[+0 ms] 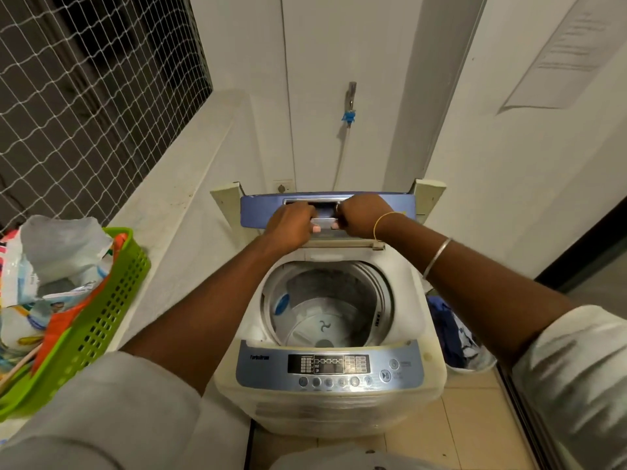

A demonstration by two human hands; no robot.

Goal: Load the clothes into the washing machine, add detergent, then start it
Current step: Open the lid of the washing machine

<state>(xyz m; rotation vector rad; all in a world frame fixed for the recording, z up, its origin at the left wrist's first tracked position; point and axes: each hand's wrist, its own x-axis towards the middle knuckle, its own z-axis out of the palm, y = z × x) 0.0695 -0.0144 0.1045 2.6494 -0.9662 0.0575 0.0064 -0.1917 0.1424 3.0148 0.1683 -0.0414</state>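
Note:
A white top-loading washing machine point(417, 320) stands in front of me with its blue lid point(258, 212) folded up at the back. Its steel drum point(325, 310) looks bare, with no clothes visible inside. My left hand point(291, 225) and my right hand point(363, 215) both grip the lid's handle area at the far end, fingers curled around its edge. The blue control panel point(329, 368) with buttons and a dark display faces me at the front. A pile of blue and white clothes point(454, 334) lies in a container on the floor to the right of the machine.
A green plastic basket point(101, 320) with plastic bags and packets sits on the white ledge point(176, 212) at left. Netting covers the window above. A tap with a hose point(349, 113) hangs on the back wall. A dark door frame runs along the right.

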